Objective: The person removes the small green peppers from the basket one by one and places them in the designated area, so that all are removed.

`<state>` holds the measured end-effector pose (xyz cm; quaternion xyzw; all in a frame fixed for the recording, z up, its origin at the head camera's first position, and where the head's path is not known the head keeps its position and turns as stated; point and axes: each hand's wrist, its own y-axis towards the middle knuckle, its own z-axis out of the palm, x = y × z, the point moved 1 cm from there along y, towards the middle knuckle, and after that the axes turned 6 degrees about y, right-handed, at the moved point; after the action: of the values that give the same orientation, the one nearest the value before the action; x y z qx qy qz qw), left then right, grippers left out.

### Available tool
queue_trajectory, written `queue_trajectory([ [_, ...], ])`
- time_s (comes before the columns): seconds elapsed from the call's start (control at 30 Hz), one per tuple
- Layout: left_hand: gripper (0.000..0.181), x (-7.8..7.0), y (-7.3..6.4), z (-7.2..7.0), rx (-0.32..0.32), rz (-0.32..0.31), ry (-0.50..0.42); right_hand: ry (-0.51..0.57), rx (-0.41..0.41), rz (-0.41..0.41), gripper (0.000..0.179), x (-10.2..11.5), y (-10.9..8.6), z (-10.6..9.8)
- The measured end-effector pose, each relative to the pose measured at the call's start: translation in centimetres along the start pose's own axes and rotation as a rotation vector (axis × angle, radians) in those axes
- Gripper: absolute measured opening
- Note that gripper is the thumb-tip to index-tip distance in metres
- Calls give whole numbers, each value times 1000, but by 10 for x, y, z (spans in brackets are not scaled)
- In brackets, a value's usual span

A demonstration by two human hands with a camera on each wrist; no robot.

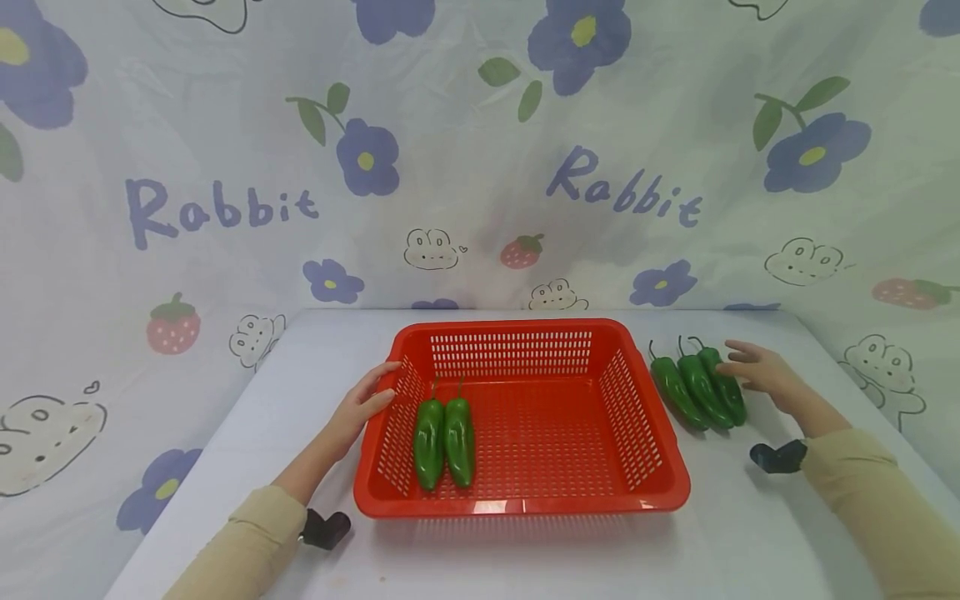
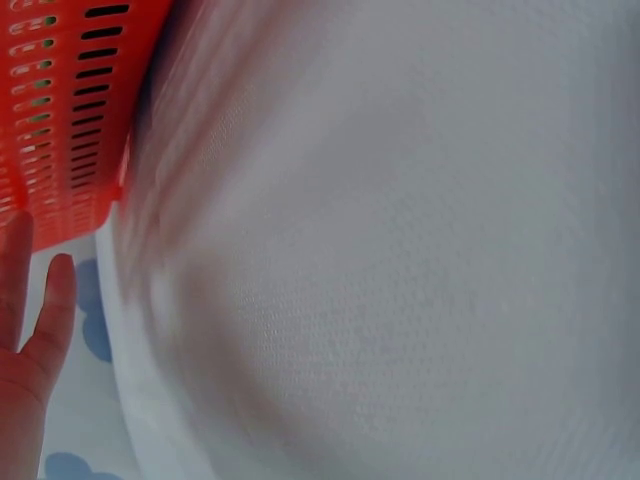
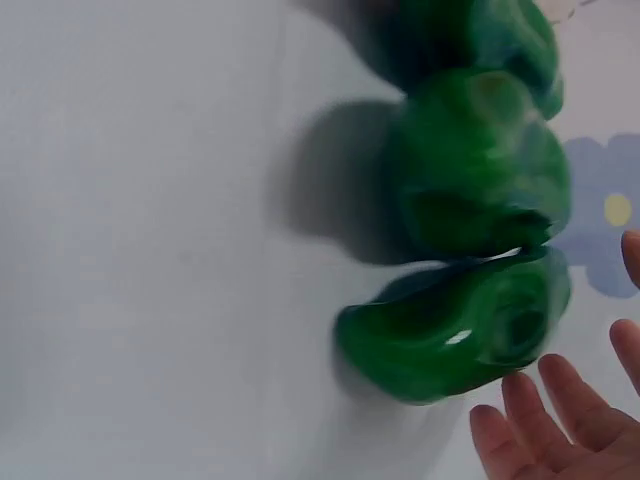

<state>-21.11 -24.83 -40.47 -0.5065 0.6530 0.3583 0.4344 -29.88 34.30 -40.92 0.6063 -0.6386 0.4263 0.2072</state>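
The left hand (image 1: pixel 352 418), its fingers straight and clasping nothing, lies at the left rim of a red rectangular perforated plastic basket (image 1: pixel 517 507) on the white worktop (image 1: pixel 525 558); inside, near its left wall, lie two long glossy green peppers (image 1: pixel 429 443). The right hand (image 1: pixel 768 380), fingers loose and released, hovers just beside three more glossy green peppers (image 1: pixel 703 390), lying together right of the basket

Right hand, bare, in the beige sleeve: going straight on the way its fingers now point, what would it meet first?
Most likely the rightmost glossy, long green pepper of the three, right beside the right hand's fingertips; whether they already touch is unclear.
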Motion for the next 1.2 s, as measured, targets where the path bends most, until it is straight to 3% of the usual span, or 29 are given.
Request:
queue_trajectory([
  [0.33, 49, 1, 1, 0, -1, -5, 4, 17, 20, -68, 76, 27, -7, -10],
  [0.77, 49, 1, 1, 0, 10, 15, -11, 79, 100, -194, 69, 82, -22, -11],
  [0.9, 49, 2, 1, 0, 10, 9, -8, 157, 147, -226, 69, 96, -24, -12],
  [1.2, 47, 2, 2, -1, 6, 12, 0, 228, 183, -279, 71, 144, -44, 5],
])
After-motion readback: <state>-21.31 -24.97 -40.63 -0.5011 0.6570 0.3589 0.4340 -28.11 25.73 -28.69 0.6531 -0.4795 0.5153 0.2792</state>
